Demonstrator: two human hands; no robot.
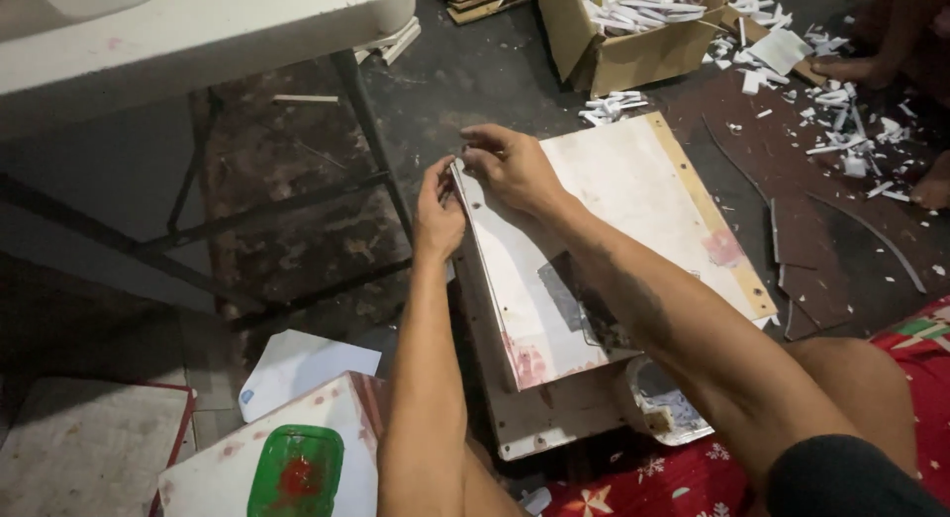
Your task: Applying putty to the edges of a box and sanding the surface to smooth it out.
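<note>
Lengthwise, white board [633, 195] away from hands [438, 212] [515, 166], tilted rightward.

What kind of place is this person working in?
Probably a small home workshop, with work done on the floor. A white board lies under both hands, a cardboard box holds white offcuts, and scraps litter the dark floor beside a folding table.

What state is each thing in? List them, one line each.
Left hand: pinching the white board's far corner.
Right hand: fingers on the same corner.
White board: flat, stained, on a lower board.
Cardboard box: open, holding white scraps.
Green lid: lying flat.
</note>
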